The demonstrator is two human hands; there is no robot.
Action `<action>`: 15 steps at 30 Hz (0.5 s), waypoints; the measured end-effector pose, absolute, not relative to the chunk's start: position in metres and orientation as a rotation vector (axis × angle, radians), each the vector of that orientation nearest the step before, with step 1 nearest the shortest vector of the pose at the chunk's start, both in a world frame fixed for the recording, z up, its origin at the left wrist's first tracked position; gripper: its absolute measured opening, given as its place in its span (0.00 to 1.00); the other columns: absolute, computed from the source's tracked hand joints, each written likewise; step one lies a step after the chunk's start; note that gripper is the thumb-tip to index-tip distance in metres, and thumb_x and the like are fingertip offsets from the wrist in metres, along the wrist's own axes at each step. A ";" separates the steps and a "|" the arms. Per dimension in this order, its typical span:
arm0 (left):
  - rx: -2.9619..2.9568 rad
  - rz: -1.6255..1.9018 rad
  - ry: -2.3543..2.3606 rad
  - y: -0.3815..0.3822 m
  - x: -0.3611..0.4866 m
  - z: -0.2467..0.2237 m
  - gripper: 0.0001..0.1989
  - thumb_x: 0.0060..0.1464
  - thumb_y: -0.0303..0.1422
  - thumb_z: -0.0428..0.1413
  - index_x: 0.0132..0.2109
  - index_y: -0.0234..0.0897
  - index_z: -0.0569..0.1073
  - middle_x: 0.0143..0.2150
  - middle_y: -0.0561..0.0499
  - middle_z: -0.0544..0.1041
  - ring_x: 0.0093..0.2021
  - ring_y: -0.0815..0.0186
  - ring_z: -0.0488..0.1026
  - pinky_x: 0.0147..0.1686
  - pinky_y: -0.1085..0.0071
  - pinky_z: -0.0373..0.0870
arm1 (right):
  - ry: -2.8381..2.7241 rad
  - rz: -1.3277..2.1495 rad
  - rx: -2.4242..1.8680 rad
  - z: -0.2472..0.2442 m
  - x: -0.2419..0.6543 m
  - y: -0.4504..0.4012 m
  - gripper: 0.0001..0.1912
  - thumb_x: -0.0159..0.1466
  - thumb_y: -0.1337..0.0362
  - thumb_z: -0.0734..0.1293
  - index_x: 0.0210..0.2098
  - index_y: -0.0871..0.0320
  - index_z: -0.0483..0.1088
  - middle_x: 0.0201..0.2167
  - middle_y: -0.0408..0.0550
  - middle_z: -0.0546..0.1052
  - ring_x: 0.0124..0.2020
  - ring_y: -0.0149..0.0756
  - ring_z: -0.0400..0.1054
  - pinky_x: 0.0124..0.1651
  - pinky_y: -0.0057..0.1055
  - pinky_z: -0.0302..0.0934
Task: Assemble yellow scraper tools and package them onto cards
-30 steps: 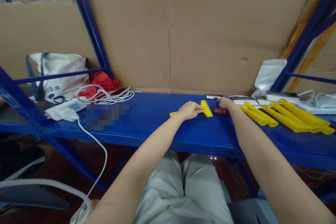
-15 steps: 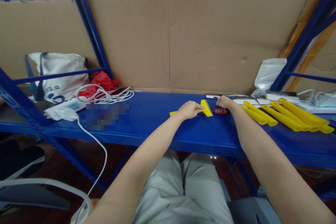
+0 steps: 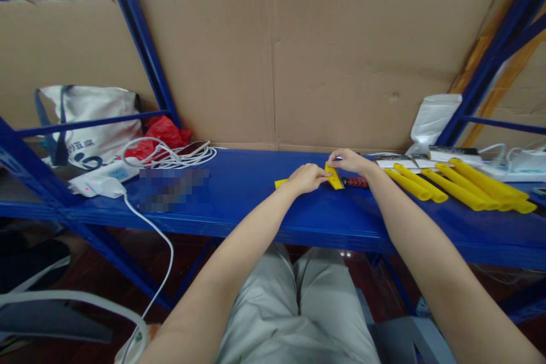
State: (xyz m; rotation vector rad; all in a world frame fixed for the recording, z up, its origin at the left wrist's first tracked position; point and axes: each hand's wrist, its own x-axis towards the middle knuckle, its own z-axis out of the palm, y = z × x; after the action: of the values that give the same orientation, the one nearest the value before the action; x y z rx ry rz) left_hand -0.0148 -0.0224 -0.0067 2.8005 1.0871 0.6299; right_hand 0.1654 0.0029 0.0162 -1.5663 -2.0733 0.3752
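A yellow scraper (image 3: pixel 334 178) with a wide flat head lies above the blue shelf, its handle end showing left of my left hand. My left hand (image 3: pixel 306 178) is closed around it just behind the head. At the head's upper corner, the thumb and fingertips of my right hand (image 3: pixel 347 160) pinch together, touching it; whether a small part sits between them I cannot make out. Just right of the head, a red and black tool handle (image 3: pixel 356 182) rests on the shelf, partly behind my right wrist.
Several yellow tube-like handles (image 3: pixel 464 187) lie to the right, with flat white and black packets (image 3: pixel 394 162) behind them. On the left are a white power strip (image 3: pixel 102 179), coiled white cable (image 3: pixel 187 159) and a cloth bag (image 3: pixel 91 125). Cardboard (image 3: pixel 341 68) closes off the back.
My right hand has moved left, from beside the red and black handle to the scraper head's upper corner. My left hand keeps its hold on the scraper.
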 end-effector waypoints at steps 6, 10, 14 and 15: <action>2.831 0.632 1.102 -0.022 -0.015 -0.008 0.14 0.59 0.34 0.52 0.50 0.44 0.76 0.47 0.48 0.77 0.48 0.60 0.73 0.48 0.68 0.67 | -2.097 0.373 -1.621 0.017 0.167 0.002 0.05 0.55 0.71 0.64 0.26 0.61 0.72 0.35 0.47 0.79 0.40 0.34 0.71 0.48 0.27 0.60; 2.855 0.628 1.114 -0.021 -0.015 -0.008 0.14 0.59 0.34 0.51 0.50 0.44 0.76 0.47 0.49 0.78 0.48 0.61 0.73 0.47 0.70 0.67 | -2.017 0.390 -1.630 0.014 0.164 0.003 0.04 0.55 0.72 0.64 0.28 0.61 0.70 0.37 0.48 0.78 0.41 0.33 0.70 0.49 0.27 0.60; 2.875 0.620 1.140 -0.023 -0.016 -0.007 0.15 0.60 0.35 0.51 0.51 0.44 0.75 0.46 0.49 0.78 0.48 0.61 0.73 0.47 0.69 0.67 | -1.830 0.464 -1.630 0.008 0.159 0.003 0.09 0.54 0.71 0.66 0.36 0.61 0.70 0.44 0.50 0.76 0.45 0.33 0.68 0.49 0.27 0.60; 2.879 0.618 1.141 -0.023 -0.016 -0.006 0.15 0.60 0.35 0.51 0.51 0.44 0.75 0.46 0.49 0.77 0.48 0.61 0.73 0.47 0.69 0.67 | -1.782 0.506 -1.633 0.008 0.159 0.002 0.11 0.54 0.72 0.66 0.39 0.61 0.70 0.46 0.52 0.75 0.45 0.33 0.68 0.48 0.26 0.60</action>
State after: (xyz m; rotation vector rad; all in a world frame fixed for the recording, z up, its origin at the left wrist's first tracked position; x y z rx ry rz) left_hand -0.0157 -0.0233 -0.0065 2.8788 1.1410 0.6178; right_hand 0.1585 0.0023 0.0077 -1.6330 -1.7816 0.5062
